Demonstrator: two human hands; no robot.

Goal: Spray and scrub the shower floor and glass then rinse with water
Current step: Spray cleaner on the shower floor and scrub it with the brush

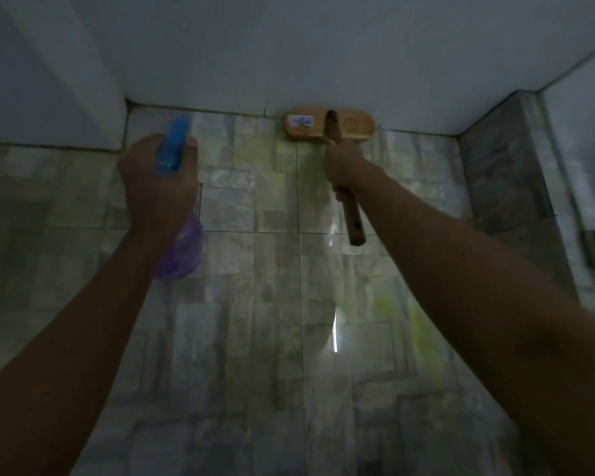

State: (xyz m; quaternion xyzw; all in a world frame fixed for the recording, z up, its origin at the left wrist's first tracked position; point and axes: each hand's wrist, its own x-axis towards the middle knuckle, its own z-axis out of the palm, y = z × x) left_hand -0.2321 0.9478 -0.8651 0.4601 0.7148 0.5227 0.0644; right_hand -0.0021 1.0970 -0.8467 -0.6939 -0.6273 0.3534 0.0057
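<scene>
Dim shower stall. Left hand (155, 187) at 10 o'clock grips a spray bottle (177, 214), blue trigger head up, purple body hanging below the wrist. Right hand (346, 166) at 1 o'clock is wrapped around the handle of a wooden scrub brush (328, 124); brush head at 12 o'clock sits against the wall base on the tiled shower floor (255, 304). Yellow-green smears on tiles at 4 o'clock. Glass panel (584, 173) at 3 o'clock.

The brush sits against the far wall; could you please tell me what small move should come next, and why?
Probably pull the brush back toward you: its head is at the wall, the right hand grips its handle, and greenish streaks lie on the tiles nearer you.
</scene>
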